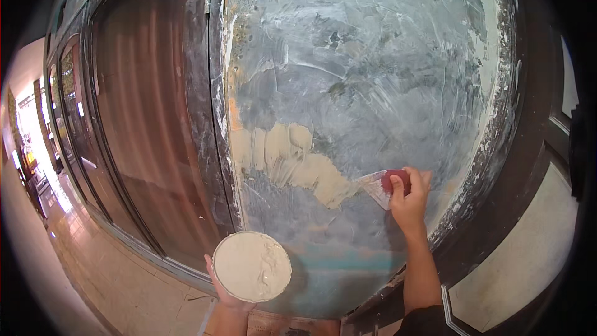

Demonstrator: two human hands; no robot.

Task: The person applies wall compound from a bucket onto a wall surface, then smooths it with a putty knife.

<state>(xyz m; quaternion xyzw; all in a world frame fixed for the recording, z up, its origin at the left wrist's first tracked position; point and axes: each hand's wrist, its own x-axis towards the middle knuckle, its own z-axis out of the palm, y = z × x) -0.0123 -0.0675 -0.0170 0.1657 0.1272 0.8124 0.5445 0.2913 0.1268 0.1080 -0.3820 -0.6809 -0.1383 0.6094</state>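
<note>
Grey wall (373, 43) shows filler (317, 177) at left. Right hand (410, 200) pinches scraper (377, 189), left hand (229, 297) cups tub (252, 232). Flat, even strokes would suit.

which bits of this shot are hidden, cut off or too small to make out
Head view:
left hand: partly hidden behind the round container
container's underside: hidden behind its own paste
red scraper handle: partly covered by the right hand
far clutter by the bright opening: too small, washed out
</note>
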